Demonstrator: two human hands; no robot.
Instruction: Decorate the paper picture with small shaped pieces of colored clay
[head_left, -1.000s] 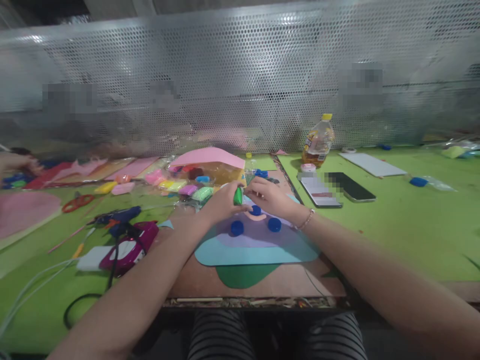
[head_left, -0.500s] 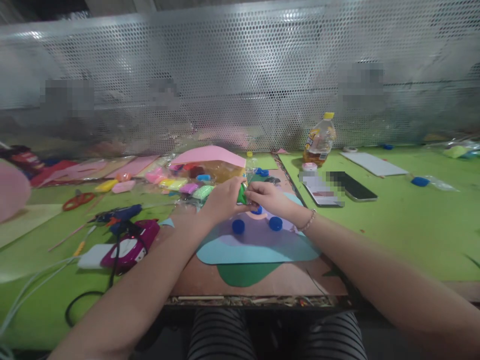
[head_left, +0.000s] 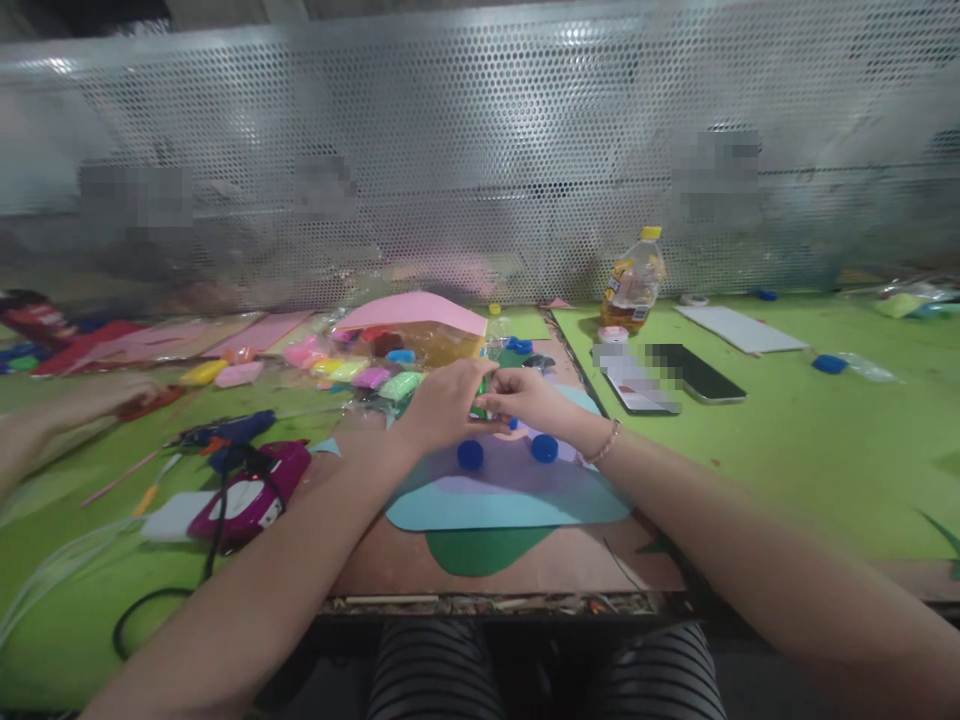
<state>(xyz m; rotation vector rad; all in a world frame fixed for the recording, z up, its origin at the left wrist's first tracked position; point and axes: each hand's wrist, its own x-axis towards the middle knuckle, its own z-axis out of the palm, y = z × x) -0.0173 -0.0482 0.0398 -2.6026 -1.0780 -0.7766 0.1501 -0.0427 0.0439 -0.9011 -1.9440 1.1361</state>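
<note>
A small green packet point(head_left: 481, 398) is between my two hands, mostly covered by the fingers. My left hand point(head_left: 441, 402) is closed around it from the left. On its right side, my right hand point(head_left: 536, 400) pinches at the packet with thumb and finger. Below the hands lies a light-blue paper cutout point(head_left: 510, 513) with a purple shape on top. Two blue bottle caps point(head_left: 470, 456) rest upon the purple shape, side by side, and a smaller blue piece partly shows beneath my right hand. A green paper piece point(head_left: 487, 553) pokes out under the near edge.
Colourful wrapped packets point(head_left: 371, 378) lie left of centre. A glue gun point(head_left: 225, 428) and a magenta device point(head_left: 259, 490) with cables sit at left. Another person's hand point(head_left: 97, 405) reaches to orange-red scissors point(head_left: 161, 398). Phones point(head_left: 697, 373) and a bottle point(head_left: 634, 285) stand or lie at right.
Another person's arm has come in from the left, its hand now at the scissors. A round pink piece at the far left is gone from view. My hands stay on the green packet.
</note>
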